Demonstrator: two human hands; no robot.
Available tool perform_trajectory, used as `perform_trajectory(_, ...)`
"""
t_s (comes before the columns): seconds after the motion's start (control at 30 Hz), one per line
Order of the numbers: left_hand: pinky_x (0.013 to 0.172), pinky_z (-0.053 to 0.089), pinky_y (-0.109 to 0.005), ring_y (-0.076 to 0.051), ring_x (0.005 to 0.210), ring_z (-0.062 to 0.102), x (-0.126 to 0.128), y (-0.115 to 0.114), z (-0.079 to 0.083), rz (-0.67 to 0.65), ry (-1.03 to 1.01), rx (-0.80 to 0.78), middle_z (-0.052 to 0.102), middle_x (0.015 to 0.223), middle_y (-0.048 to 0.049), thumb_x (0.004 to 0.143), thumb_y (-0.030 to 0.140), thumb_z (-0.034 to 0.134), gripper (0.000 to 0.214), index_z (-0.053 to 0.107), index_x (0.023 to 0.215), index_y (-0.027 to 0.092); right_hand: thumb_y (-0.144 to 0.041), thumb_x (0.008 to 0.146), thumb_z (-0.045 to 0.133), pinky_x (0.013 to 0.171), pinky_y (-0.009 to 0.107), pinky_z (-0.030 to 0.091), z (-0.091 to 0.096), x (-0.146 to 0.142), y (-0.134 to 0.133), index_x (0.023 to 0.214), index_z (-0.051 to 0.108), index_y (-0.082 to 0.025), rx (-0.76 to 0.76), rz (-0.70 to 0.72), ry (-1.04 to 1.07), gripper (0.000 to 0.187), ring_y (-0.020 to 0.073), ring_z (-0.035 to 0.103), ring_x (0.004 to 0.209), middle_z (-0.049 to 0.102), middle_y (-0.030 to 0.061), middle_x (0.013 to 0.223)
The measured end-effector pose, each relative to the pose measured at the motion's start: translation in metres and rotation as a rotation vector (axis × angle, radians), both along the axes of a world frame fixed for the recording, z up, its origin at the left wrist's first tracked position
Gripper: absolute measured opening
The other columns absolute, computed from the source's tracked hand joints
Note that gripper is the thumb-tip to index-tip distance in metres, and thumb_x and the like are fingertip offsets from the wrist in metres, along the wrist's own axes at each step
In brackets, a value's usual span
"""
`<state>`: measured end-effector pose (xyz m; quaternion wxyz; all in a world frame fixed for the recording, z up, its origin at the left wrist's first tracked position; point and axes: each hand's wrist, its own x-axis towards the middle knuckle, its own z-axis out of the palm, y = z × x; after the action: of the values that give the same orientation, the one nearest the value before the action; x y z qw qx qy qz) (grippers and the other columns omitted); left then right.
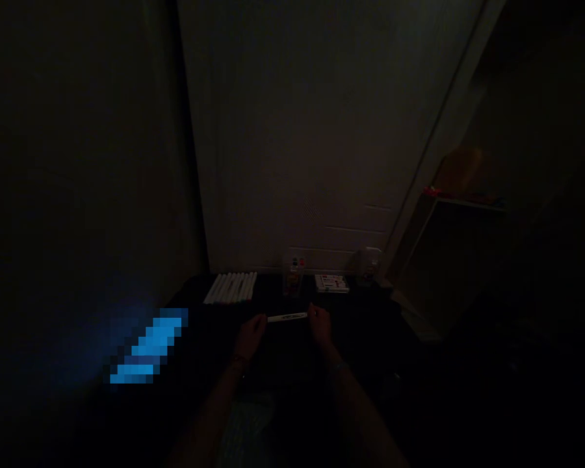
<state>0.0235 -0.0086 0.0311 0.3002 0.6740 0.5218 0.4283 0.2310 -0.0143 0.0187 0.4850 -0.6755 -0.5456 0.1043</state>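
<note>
1. Nearest, below the hands, shows a faintly patterned greenish patch, too dark to name.
2. The left hand is curled closed, its fingers gripping one end of a white marker.
3. The right hand is likewise curled closed around the marker's other end. The marker spans the gap between the two hands, nearly level, tipped slightly up toward the right, its dark lettering exposed. It is above the dark table; whether it touches the surface I cannot tell.
4. Well to the left of the left hand glows a blurred blue patch.
5. Beyond the hands, from left to right, are a row of white markers lying side by side, an upright clear case, a flat set of markers and a second clear container.
6. Behind them rises a pale wall.
7. At far right, an orange object sits on a shelf.
</note>
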Motion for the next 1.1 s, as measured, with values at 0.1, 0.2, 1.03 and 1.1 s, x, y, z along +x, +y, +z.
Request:
perform_trajectory(0.1,0.055,0.036,-0.021,-0.013,0.059,0.05,0.0,-0.002,0.003,0.011,-0.008,-0.002,0.056,0.058,0.0015,0.074,0.046,0.04,0.037,0.06,0.071,0.016,-0.042,0.083,0.029,0.048,0.02,0.027,0.002,0.0,-0.002,0.061,0.061,-0.016,-0.009,-0.002,-0.015,0.046,0.0118,0.048,0.054,0.058,0.0019,0.057)
perform_trajectory(0.2,0.052,0.035,-0.021,-0.013,0.056,0.049,0.002,-0.006,0.007,0.025,0.014,-0.003,0.054,0.054,0.0018,0.074,0.044,0.039,0.035,0.06,0.068,0.016,-0.043,0.083,0.03,0.048,0.02,0.027,0.003,0.0,-0.003,0.062,0.061,-0.016,-0.033,-0.004,-0.006,0.047,0.0119,0.048,0.054,0.059,0.0022,0.057)
perform_trajectory(1.03,0.055,0.036,-0.021,-0.013,0.058,0.051,0.001,-0.001,-0.001,0.004,0.09,0.016,0.057,0.06,-0.0004,0.079,0.044,0.033,0.039,0.058,0.075,0.015,-0.043,0.086,0.026,0.052,0.02,0.03,0.001,0.0,-0.003,0.064,0.062,-0.015,-0.063,0.007,-0.045,0.05,0.0118,0.05,0.056,0.061,0.0041,0.062)
perform_trajectory(1.1,0.054,0.036,-0.021,-0.012,0.058,0.05,0.001,-0.001,-0.002,0.008,0.083,0.008,0.056,0.059,0.0004,0.079,0.044,0.034,0.038,0.058,0.076,0.015,-0.043,0.085,0.026,0.052,0.019,0.03,0.002,0.0,-0.003,0.065,0.062,-0.015,-0.066,0.004,-0.044,0.05,0.0117,0.051,0.057,0.062,0.0042,0.063)
